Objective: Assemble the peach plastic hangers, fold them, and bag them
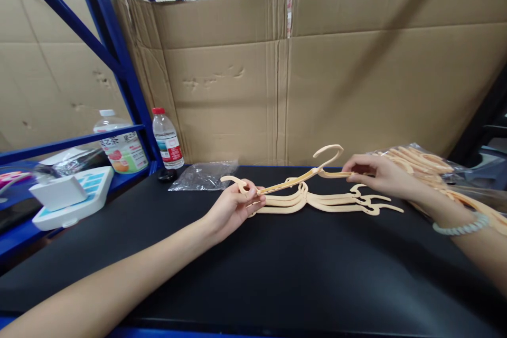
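Head view: 1 beige hanger [301,177], held level above the black bench [277,269]; left hand [233,208] fingers pinched on its left end, right hand [376,174] fingers closed on its right end. Stack of like hangers [328,202] lying flat beneath, count unclear. Bagged hangers [428,163] at right. Clear bag [204,175], 2 bottles [168,140] at left; cardboard [317,79] behind.
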Motion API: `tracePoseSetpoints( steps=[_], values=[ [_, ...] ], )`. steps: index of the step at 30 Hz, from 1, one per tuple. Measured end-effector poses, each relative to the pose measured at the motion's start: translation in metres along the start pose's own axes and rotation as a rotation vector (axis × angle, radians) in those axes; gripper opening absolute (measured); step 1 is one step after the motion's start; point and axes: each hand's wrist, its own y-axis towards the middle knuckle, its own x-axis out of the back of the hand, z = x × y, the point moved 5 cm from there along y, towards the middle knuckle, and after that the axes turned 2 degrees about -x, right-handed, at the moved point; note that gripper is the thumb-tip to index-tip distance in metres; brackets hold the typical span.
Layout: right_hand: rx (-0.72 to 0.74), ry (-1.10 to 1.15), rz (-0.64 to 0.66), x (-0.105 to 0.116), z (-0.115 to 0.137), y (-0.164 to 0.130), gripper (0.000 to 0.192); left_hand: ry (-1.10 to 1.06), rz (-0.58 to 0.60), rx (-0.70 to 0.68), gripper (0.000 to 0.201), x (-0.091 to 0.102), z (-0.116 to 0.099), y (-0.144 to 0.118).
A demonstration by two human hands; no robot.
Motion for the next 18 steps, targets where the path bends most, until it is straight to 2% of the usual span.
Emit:
tracePoseSetpoints(
  steps=[11,18],
  values=[
    [0.044,-0.070,-0.023,-0.004,0.013,-0.002,0.027,0.098,-0.156,0.009,0.022,0.008,0.002,0.000],
    [0.025,-0.057,0.009,-0.008,0.025,-0.004,0.026,0.155,-0.212,-0.103,0.023,0.011,-0.003,-0.001]
  ],
)
